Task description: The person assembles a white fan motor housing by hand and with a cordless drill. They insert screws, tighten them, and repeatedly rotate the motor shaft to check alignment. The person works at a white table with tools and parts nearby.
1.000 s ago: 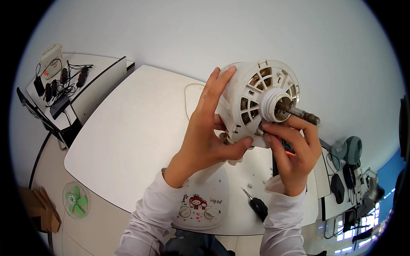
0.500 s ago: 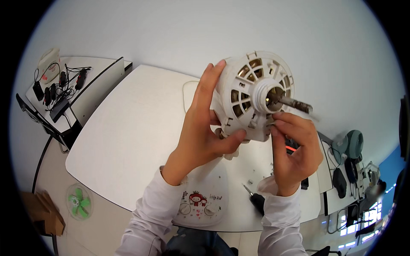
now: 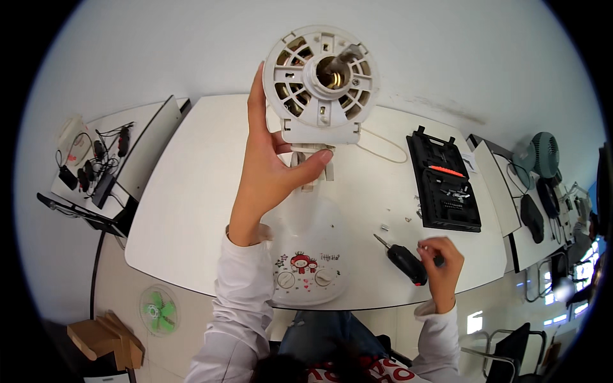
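My left hand (image 3: 271, 167) holds a round white fan motor housing (image 3: 321, 80) up high, thumb on its lower neck, fingers behind it. The slotted front and the metal shaft face me. Below it stands the white fan base (image 3: 310, 258) with two dials and a cartoon print, at the near table edge. My right hand (image 3: 442, 267) is low at the right, resting on the table with its fingers curled around the handle end of a black screwdriver (image 3: 403, 260) that lies there.
A black open tool case (image 3: 444, 182) lies to the right on the white table (image 3: 191, 191), with small screws (image 3: 396, 221) loose beside it. A white cord (image 3: 383, 148) runs behind the housing. A side desk with cables is at the left, fans at far right and on the floor.
My left hand has lifted the motor housing higher and turned its front toward me. My right hand let go of the shaft and dropped to the screwdriver on the table.
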Tool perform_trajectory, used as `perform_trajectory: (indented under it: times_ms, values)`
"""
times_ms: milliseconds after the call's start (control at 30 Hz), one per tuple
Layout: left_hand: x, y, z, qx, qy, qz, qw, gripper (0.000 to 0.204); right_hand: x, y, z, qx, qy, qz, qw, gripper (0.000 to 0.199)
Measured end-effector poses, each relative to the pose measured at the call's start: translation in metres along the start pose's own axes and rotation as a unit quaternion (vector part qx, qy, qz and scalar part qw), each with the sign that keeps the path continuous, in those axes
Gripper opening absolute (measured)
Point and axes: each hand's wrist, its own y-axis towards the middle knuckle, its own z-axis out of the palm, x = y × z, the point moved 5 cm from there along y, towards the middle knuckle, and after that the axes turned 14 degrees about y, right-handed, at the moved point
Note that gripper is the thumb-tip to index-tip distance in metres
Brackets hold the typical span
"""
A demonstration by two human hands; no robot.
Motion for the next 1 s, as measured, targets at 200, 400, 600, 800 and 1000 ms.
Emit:
perform_trajectory:
  times_ms: [200,400,600,800,1000]
  values:
    - [0.002,-0.002,0.006,0.0,-0.075,-0.051,0.996,0.103,-0.042,-0.054,-0.012,-0.033,0.051,0.069,0.996,0.014]
    - [0.003,-0.007,0.004,-0.014,-0.072,-0.025,0.997,0.101,-0.046,-0.064,-0.022,-0.061,0.114,0.08,0.988,0.014]
    - [-0.003,-0.013,0.006,-0.004,-0.054,0.021,0.998,0.108,-0.054,-0.073,-0.023,-0.058,0.134,0.07,0.987,0.016]
    - [0.001,-0.024,0.003,-0.044,-0.042,0.011,0.998,0.103,-0.05,-0.071,-0.016,-0.029,0.139,0.071,0.987,0.018]
    - [-0.003,-0.027,0.007,-0.033,-0.043,-0.002,0.999,0.096,-0.039,-0.055,-0.002,0.015,0.085,0.047,0.995,0.014]
